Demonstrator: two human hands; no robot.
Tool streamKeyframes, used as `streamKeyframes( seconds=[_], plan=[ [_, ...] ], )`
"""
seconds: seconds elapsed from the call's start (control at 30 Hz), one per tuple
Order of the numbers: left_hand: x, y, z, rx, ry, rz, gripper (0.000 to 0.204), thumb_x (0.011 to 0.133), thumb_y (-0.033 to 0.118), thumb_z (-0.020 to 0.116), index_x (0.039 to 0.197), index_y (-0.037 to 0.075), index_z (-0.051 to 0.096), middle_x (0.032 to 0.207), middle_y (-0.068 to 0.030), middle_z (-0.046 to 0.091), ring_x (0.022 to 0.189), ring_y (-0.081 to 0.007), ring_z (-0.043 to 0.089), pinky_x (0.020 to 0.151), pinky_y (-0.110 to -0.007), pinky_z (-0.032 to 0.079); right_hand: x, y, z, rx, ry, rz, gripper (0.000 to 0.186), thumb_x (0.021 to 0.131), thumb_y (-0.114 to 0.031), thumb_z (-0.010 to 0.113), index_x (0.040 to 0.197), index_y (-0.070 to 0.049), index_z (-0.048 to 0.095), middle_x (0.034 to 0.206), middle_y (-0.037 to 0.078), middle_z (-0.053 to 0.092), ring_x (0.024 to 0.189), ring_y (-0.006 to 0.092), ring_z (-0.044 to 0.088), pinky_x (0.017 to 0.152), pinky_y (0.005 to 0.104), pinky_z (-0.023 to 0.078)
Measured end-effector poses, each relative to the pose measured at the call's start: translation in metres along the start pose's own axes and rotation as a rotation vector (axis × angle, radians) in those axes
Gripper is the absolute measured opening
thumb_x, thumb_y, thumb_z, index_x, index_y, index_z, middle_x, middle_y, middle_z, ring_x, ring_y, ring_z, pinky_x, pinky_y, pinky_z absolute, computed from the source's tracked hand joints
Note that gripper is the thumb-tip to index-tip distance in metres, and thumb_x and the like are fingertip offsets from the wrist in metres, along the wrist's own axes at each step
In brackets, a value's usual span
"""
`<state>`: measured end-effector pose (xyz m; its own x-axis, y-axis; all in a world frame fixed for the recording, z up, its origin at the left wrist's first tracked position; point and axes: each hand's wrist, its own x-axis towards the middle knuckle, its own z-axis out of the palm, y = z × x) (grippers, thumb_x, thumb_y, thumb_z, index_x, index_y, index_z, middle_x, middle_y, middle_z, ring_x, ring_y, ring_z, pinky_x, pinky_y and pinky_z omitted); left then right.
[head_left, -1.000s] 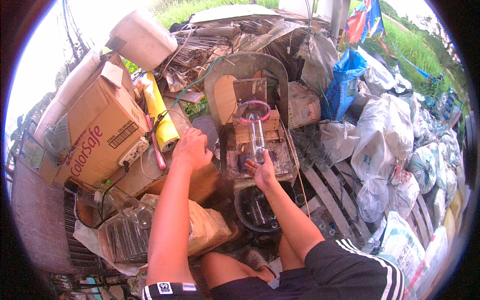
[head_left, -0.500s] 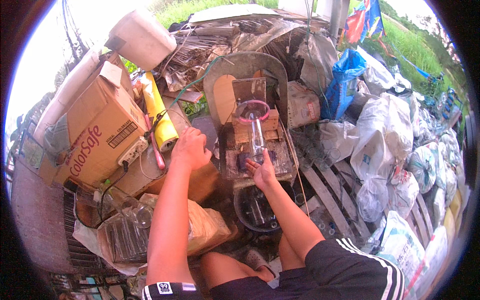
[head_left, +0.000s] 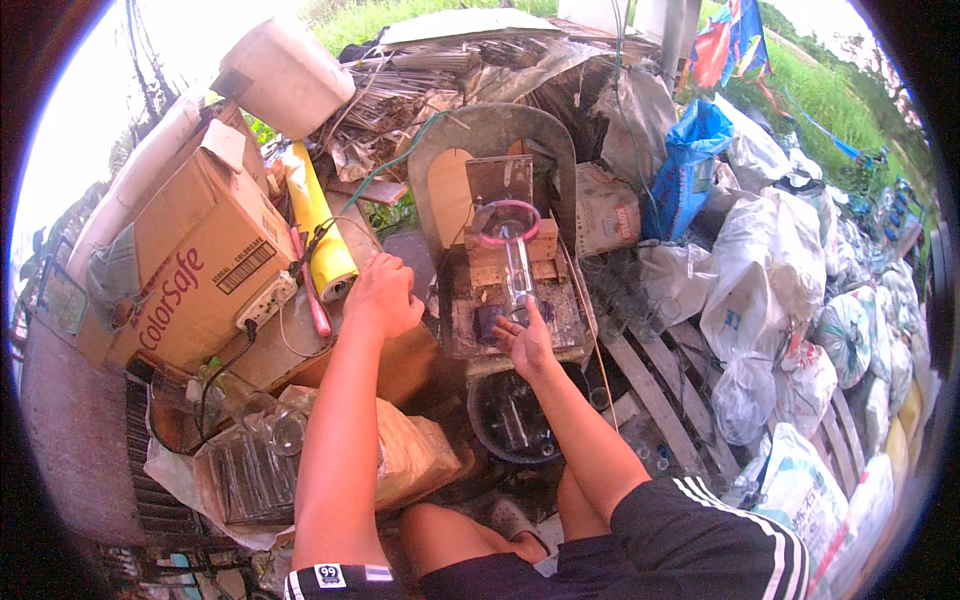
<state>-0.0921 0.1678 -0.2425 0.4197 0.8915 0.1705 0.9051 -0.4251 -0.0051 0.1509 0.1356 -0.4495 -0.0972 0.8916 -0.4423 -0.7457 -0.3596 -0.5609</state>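
A clear glass bottle [head_left: 517, 265] lies on a wooden rig [head_left: 545, 290], its far end within a pink ring [head_left: 508, 207] in front of an upright plate [head_left: 499, 175]. My right hand [head_left: 525, 340] cradles the bottle's near end, thumb along its side and fingers partly spread. My left hand [head_left: 382, 295] is curled at the edge of a board left of the rig, near a yellow roll [head_left: 325, 240]; what its fingers grip is hidden. A dark round tub [head_left: 495, 430] sits below the rig.
Left are a cardboard box [head_left: 210, 260], a power strip [head_left: 268, 305], cords and a wrapped bundle of glass [head_left: 255, 470]. A white bucket [head_left: 285, 75] stands behind. Piled sacks [head_left: 760, 270], a blue bag [head_left: 680, 170] and wooden slats [head_left: 670, 390] fill the right.
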Motion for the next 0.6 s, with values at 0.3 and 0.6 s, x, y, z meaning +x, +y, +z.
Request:
streamKeyframes(
  seconds=[0.3, 0.6],
  plan=[
    [0.000, 0.000, 0.000, -0.009, -0.027, -0.028, 0.021, 0.080, 0.022, 0.074, 0.090, 0.003, 0.075, 0.112, -0.0178, 0.069, 0.126, -0.0352, 0.059, 0.126, -0.047, 0.038, 0.019, 0.017, 0.008, -0.457, 0.359, -0.375, 0.082, 0.102, -0.061, 0.068, 0.152, -0.011, 0.026, 0.122, 0.019, 0.065, 0.096, 0.0283, 0.068, 0.088, 0.0443, 0.053],
    [0.000, 0.002, -0.003, 0.003, -0.026, -0.018, 0.021, 0.080, 0.022, 0.073, 0.091, 0.003, 0.075, 0.112, -0.0179, 0.070, 0.126, -0.0351, 0.060, 0.127, -0.047, 0.037, 0.017, 0.015, 0.004, -0.246, 0.275, -0.151, 0.084, 0.102, -0.063, 0.065, 0.156, -0.014, 0.023, 0.125, 0.018, 0.064, 0.097, 0.0263, 0.067, 0.085, 0.0450, 0.053]
  ],
)
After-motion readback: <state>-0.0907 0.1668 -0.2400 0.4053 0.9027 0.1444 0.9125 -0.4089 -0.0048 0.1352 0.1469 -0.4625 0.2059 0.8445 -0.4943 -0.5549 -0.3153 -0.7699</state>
